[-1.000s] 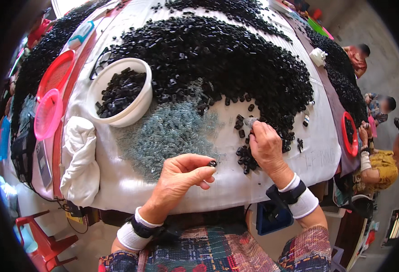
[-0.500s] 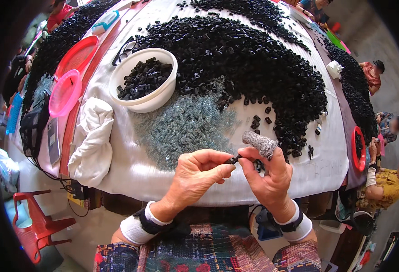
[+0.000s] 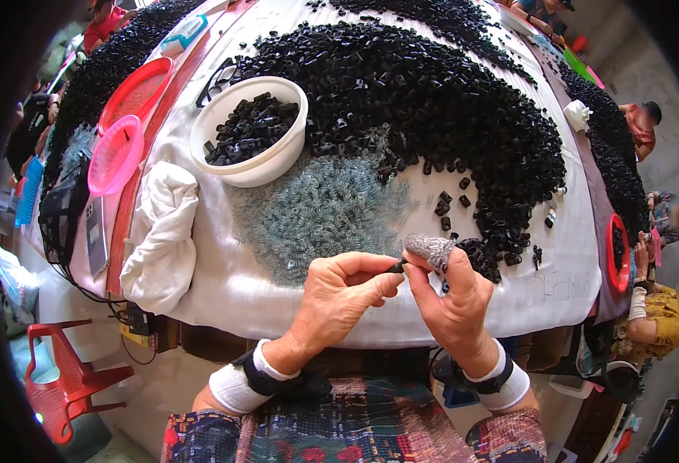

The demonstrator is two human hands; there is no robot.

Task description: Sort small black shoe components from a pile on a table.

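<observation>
In front of me, over the table's near edge, a small black plastic cord lock (image 3: 396, 267) is pinched between my two hands. My left hand (image 3: 341, 297) is closed on it with thumb and forefinger. The thumb and fingertip of my right hand (image 3: 451, 305) are pressed together at its other end, partly hiding it. A grey knitted cover (image 3: 430, 250) wraps a finger of my right hand. Just beyond lies a heap of small, pale grey-blue coil springs (image 3: 316, 216). A wide pile of loose black plastic parts (image 3: 424, 100) spreads behind and to the right.
A white bowl (image 3: 293, 147) of black parts stands left of the springs. Left of it are a crumpled white cloth (image 3: 160, 239), a pink basket (image 3: 116, 158), a red tray (image 3: 135, 92) and a phone (image 3: 96, 231). Other people sit at the right; a red chair (image 3: 69, 378) stands lower left.
The black cord lock now shows less between my fingertips, and my right fingers have closed in nearer to my left. The covered finger has tilted lower. The whole view has shifted slightly.
</observation>
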